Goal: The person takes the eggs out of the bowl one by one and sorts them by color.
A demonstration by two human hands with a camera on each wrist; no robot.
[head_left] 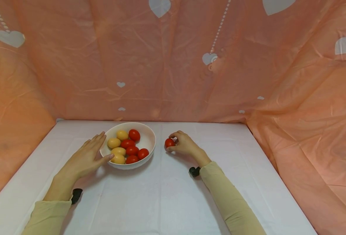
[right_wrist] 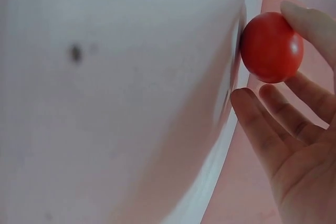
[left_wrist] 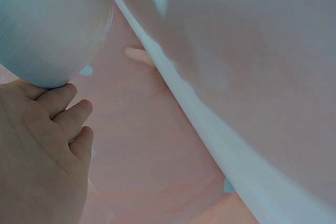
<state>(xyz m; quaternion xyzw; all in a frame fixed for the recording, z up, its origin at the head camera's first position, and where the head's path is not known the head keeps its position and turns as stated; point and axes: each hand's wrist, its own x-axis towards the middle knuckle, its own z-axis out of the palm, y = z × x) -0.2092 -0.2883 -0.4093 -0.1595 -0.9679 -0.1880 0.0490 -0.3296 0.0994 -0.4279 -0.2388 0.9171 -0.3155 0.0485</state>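
Just right of the white bowl, the right hand pinches a red egg; the left hand, fingers extended, touches the bowl's left side.

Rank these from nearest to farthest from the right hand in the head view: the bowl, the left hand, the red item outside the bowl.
1. Red item: nearest, between the thumb and fingers of the right hand.
2. Bowl: to the left, between the two hands.
3. Left hand: farthest, at the bowl's left side.
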